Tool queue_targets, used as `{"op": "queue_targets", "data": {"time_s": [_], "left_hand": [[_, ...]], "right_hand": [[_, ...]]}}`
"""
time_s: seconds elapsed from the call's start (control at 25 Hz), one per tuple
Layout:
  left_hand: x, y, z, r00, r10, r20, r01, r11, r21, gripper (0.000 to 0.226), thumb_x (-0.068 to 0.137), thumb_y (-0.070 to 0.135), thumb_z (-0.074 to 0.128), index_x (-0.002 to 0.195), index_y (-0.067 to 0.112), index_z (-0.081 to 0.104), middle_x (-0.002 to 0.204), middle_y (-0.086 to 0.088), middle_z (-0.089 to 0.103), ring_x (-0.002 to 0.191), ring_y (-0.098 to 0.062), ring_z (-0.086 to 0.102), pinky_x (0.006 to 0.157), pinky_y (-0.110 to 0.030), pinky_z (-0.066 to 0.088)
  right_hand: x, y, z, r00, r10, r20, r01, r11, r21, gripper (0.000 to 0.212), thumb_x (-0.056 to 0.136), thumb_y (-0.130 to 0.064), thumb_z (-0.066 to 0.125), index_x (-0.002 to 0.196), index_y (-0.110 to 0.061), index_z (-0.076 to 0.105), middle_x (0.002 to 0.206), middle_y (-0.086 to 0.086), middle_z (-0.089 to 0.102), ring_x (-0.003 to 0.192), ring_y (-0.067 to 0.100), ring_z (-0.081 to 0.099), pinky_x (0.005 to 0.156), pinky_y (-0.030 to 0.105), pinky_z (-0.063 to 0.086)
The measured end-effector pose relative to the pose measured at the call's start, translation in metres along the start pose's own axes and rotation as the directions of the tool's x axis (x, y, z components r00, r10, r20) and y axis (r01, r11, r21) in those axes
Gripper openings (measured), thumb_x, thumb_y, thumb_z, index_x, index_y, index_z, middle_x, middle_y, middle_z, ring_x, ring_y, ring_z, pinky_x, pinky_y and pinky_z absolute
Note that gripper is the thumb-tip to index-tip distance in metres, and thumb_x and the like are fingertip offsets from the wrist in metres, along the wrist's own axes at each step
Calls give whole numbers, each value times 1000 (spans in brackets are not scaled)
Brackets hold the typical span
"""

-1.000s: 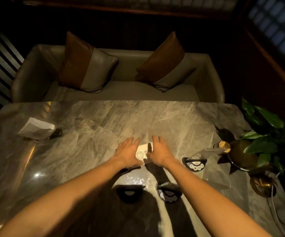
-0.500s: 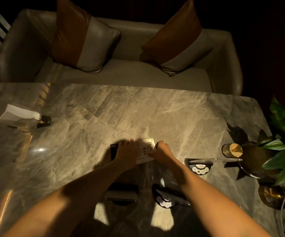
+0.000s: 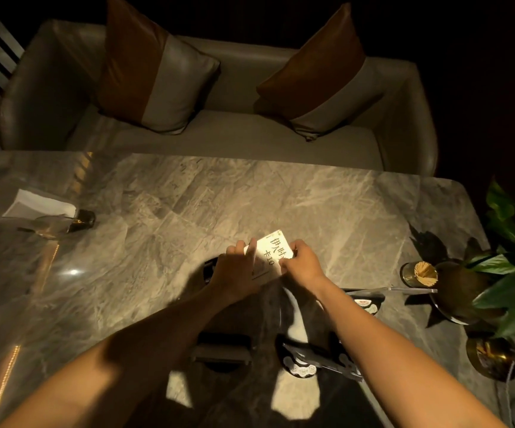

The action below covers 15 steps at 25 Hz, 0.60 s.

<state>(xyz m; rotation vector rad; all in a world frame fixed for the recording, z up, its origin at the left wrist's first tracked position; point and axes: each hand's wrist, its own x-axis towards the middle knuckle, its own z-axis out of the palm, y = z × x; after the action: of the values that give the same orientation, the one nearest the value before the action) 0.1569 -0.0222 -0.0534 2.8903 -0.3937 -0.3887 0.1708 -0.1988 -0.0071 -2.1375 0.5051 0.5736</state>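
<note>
A small white card [image 3: 273,250] with dark printed characters lies tilted at the middle of the grey marble table [image 3: 163,230]. My left hand [image 3: 237,273] holds its left edge, the forefinger lying straight along the card. My right hand [image 3: 301,264] pinches the right edge with curled fingers. A dark holder base [image 3: 209,268] shows just left of my left hand, mostly hidden by it.
Two dark stands [image 3: 223,350] [image 3: 318,359] sit near me, a third [image 3: 365,299] at the right. A toothpick jar [image 3: 421,273] and potted plant [image 3: 509,273] crowd the right edge. A napkin holder [image 3: 44,211] stands far left. A sofa [image 3: 234,137] with cushions lies beyond.
Both hands went from lying flat on the card to gripping its edges, and the card has tilted up so its print shows. The view has also tipped downward.
</note>
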Motion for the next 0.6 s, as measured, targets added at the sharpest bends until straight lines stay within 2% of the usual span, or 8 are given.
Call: {"op": "queue_targets", "data": {"time_s": [0.04,0.08,0.12,0.2,0.24,0.4,0.52,0.6], "left_hand": [[-1,5,-11,998,1,-61,-5,998,-65,93,74,77,60,138,10,52,100,-14,62,77,-29,63,64,-38,54],[-1,9,-18,992,10,-127,-30,988,-154,87,74,73,65,134,11,55,97,-13,61,75,-27,61,62,-37,53],[0,10,-28,991,-4,-135,-36,957,-287,76,76,63,70,132,15,56,101,-11,60,80,-27,62,66,-37,54],[3,8,-52,999,-44,1,38,855,-517,48,83,36,72,125,23,53,112,-5,62,94,-23,65,78,-38,56],[4,6,-60,998,-55,42,69,820,-569,36,87,28,71,119,23,54,114,-3,66,96,-21,67,79,-38,56],[-15,6,-80,998,-46,34,57,785,-617,13,92,25,69,98,24,57,95,5,72,81,-11,68,68,-33,59],[-32,5,-81,999,-25,27,36,825,-564,26,90,25,70,76,30,48,75,9,64,66,-10,60,55,-27,45],[-42,4,-83,999,-20,47,42,844,-534,32,89,26,72,72,28,45,70,7,59,62,-9,53,54,-26,35]], "right_hand": [[-1,-6,-7,999,-32,-29,33,999,36,24,83,3,65,93,-15,53,104,10,71,92,26,66,70,35,54],[-2,-12,-16,996,-73,-47,75,996,51,25,82,5,64,92,-16,54,102,9,71,95,26,67,76,40,56],[-4,-17,-24,991,-124,-52,127,991,41,24,83,5,63,93,-15,55,101,7,71,96,25,68,79,42,57],[-11,-26,-39,972,-235,-28,235,972,-7,23,88,5,59,96,-16,55,100,3,71,93,17,67,78,40,59],[-16,-30,-44,958,-286,-8,285,958,-33,23,90,5,57,96,-17,55,100,2,71,92,13,67,76,39,60],[-42,-39,-51,905,-424,33,424,895,-140,29,89,3,55,92,-26,55,93,-3,68,91,16,66,77,42,57],[-61,-35,-50,890,-453,50,453,868,-201,25,86,0,57,90,-25,55,89,-4,65,87,18,61,77,44,53],[-73,-30,-49,900,-431,56,432,871,-233,20,87,-4,60,90,-24,59,88,-4,65,85,18,60,79,43,52]]}}
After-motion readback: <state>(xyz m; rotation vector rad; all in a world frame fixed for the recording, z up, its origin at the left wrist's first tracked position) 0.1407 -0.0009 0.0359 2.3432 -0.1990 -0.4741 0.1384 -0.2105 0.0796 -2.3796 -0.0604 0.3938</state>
